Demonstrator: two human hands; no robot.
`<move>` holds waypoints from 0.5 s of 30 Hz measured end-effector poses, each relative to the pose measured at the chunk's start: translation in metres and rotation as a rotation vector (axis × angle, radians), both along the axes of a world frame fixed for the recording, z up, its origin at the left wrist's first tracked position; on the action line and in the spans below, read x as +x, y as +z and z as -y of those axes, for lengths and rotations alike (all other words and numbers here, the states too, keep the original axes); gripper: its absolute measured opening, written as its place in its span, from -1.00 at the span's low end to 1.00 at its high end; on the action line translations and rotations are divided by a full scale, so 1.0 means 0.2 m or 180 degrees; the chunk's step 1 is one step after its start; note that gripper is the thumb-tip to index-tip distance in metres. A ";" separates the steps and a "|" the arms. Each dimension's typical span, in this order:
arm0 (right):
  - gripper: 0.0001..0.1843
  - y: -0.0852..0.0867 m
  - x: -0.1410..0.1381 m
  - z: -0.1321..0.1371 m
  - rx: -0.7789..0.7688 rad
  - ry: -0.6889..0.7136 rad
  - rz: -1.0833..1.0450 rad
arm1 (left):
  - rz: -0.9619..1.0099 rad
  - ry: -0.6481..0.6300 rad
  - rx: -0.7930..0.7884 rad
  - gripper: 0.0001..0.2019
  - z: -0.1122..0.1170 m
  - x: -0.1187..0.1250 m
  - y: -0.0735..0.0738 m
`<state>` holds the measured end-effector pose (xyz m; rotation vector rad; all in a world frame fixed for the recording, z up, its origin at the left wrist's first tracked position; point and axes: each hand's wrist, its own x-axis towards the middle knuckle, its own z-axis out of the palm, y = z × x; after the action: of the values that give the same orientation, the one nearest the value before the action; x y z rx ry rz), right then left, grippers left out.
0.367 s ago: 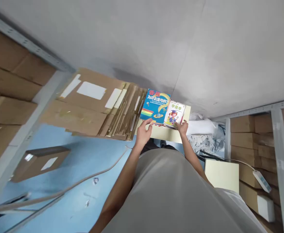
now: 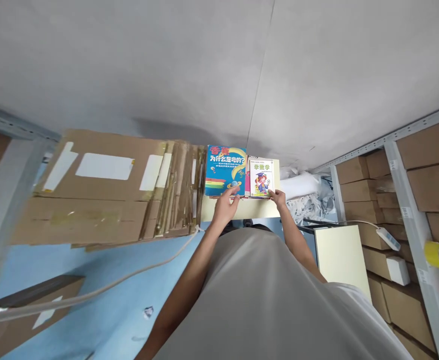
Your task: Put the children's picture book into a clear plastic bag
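Observation:
A blue children's book (image 2: 219, 175) with a banana and a ringed planet on its cover lies on a pale yellow table (image 2: 242, 210). To its right is a smaller white booklet (image 2: 261, 186) showing a cartoon figure in a graduation cap. My right hand (image 2: 278, 198) pinches the booklet's lower right corner, thumb on top. A strip of pink cover (image 2: 247, 181) shows between the two. My left hand (image 2: 227, 206) is at the blue book's lower right edge, fingers stretched and thumb apart.
Flattened cardboard boxes (image 2: 102, 195) stand stacked left of the books. Shelves of brown boxes (image 2: 354, 190) rise at the right, with a power strip (image 2: 389, 239) and yellow tape (image 2: 437, 255). A cable (image 2: 129, 275) crosses at left. The wall (image 2: 204, 75) is close ahead.
My view has turned, shifting the books left in the picture. The white booklet has moved slightly away from the blue book, baring pink between them. My left hand has come up over the blue book's edge.

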<state>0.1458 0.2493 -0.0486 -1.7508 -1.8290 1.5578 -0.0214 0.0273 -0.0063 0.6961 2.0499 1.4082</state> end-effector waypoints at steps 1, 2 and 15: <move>-0.32 0.02 0.00 0.01 0.0054 -0.0120 -0.0041 | 0.0053 -0.0056 0.0017 -0.64 0.01 0.01 -0.01; -0.32 0.03 0.00 0.02 0.0110 -0.0241 -0.0083 | 0.0120 -0.0108 0.0040 -0.64 0.02 0.03 -0.02; -0.29 0.48 0.63 0.63 0.0415 -0.1698 -0.0925 | 0.2986 -0.0629 0.0393 -0.27 -0.10 0.47 -0.08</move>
<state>0.2713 0.1240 0.0474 -1.6626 -1.1726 1.3506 0.0719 0.0481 -0.0231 0.1880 1.1378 1.3781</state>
